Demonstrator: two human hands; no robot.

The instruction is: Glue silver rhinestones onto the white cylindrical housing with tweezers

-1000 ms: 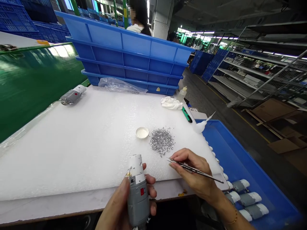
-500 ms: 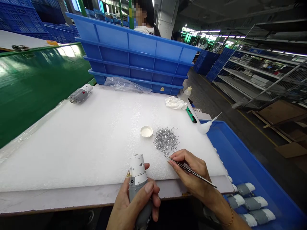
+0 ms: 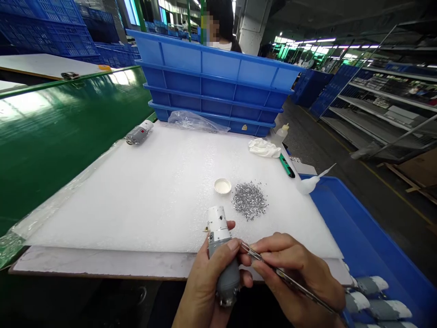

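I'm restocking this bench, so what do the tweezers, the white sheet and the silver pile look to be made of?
The tweezers look like steel, with a slim, dull metallic sheen. The white sheet looks like soft plastic foam, with a matt, finely bubbled surface. The silver pile seems to be small metal or metallised bits, glinting brightly, though they are too small to tell which.

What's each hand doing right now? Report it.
Left hand: closed, holding a grey-and-white cylindrical motor.
Right hand: closed, pinching slender steel tweezers.
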